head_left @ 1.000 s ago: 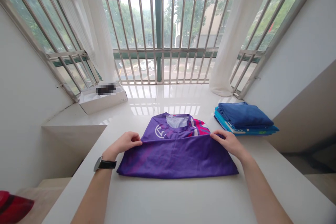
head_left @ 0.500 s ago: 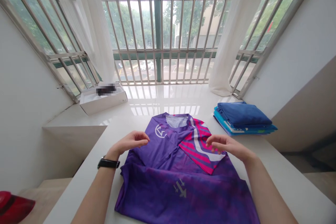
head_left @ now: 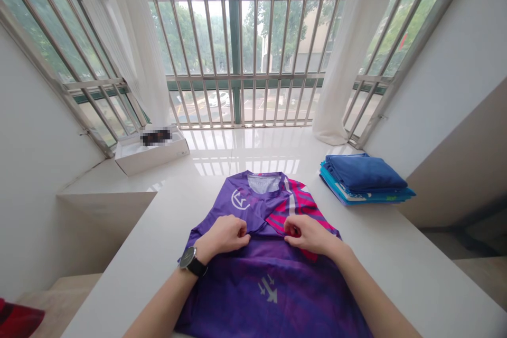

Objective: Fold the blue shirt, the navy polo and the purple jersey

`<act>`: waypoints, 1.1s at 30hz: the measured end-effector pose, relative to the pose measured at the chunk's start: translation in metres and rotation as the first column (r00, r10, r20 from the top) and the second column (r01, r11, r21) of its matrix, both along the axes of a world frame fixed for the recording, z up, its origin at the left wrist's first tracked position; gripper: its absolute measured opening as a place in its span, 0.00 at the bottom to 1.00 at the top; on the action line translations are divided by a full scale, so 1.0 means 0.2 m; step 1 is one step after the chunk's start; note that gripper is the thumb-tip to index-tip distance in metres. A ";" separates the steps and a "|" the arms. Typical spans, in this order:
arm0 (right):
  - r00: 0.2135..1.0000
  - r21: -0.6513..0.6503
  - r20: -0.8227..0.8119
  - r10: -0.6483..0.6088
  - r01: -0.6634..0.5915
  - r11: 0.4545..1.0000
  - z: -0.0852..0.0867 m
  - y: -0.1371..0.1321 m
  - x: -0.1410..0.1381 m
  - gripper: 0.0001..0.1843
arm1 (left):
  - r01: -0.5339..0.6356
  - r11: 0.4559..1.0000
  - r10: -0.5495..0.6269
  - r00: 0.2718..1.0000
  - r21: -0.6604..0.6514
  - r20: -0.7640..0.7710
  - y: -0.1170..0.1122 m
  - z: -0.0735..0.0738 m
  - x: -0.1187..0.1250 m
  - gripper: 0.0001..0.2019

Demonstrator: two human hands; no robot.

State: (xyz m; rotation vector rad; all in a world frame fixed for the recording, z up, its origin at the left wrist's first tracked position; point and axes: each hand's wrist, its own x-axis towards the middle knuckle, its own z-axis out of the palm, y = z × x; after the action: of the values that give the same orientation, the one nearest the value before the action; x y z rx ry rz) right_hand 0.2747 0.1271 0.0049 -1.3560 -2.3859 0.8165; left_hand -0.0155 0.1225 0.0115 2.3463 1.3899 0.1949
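A purple short-sleeved sports jersey point(head_left: 269, 269) lies on the white surface with its collar away from me. A pink, white and purple patterned sleeve is folded in over its right side. White logo marks show on the chest and a grey arrow print on the lower part. My left hand point(head_left: 225, 232), wearing a black-strapped watch point(head_left: 191, 261), is closed with curled fingers on the middle of the jersey. Opposite it, my right hand point(head_left: 311, 233) is likewise curled onto the cloth beside the pink sleeve. The fingertips are partly hidden.
To the right lies a stack of folded blue clothes point(head_left: 366, 179). An open white box point(head_left: 152, 156) with a blurred dark item sits at the left on the ledge. Barred windows and white curtains point(head_left: 336, 74) stand behind. Something red point(head_left: 19, 319) shows at the lower left.
Both hands have come down from above the jersey's sides and moved inward onto its middle, their fingers now curled. The view has shifted slightly.
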 end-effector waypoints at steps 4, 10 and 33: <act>0.992 -0.099 -0.125 0.019 -0.031 0.995 -0.01 0.05 0.08 0.09 | 0.031 0.979 0.034 0.951 -0.203 0.308 0.05 0.03 -0.10 0.17; 0.986 -0.111 -0.155 -0.052 0.035 0.993 -0.02 0.07 0.10 0.15 | -0.230 0.897 0.442 0.508 -0.378 0.740 0.15 0.08 -0.41 0.19; 0.997 0.022 0.026 0.066 -0.066 0.998 0.00 0.01 0.00 0.09 | -0.178 0.956 0.124 0.965 0.234 0.229 0.21 -0.13 -0.38 0.13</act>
State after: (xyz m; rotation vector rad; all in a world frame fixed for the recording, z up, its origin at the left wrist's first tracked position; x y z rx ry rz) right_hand 0.2748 0.1291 0.0040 -1.2929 -2.4638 0.7914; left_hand -0.0909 0.1636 -0.0146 2.3296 1.5126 0.6852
